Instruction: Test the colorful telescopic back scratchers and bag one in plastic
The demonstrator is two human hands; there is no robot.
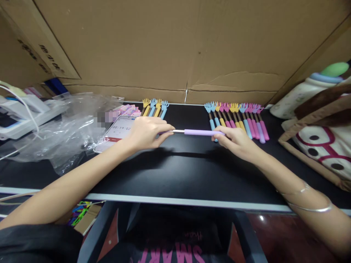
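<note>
A back scratcher (201, 132) with a purple handle and a thin metal rod is stretched level between my two hands, above the black tabletop. My left hand (148, 132) pinches the rod end, and its fingers hide the scratcher's head. Around the end of the purple handle my right hand (236, 141) is closed. Behind my right hand lies a row of back scratchers (238, 120) in blue, yellow, pink and purple, heads pointing away from me. A smaller group of yellow and blue back scratchers (155, 108) lies beyond my left hand.
A phone (120, 128) showing a running timer lies beside my left hand. Clear plastic bags (74, 124) and a white power strip (24, 117) are at the left. A bottle (301, 91) and a cartoon-print bag (323, 142) stand at the right. Cardboard (164, 47) walls the back.
</note>
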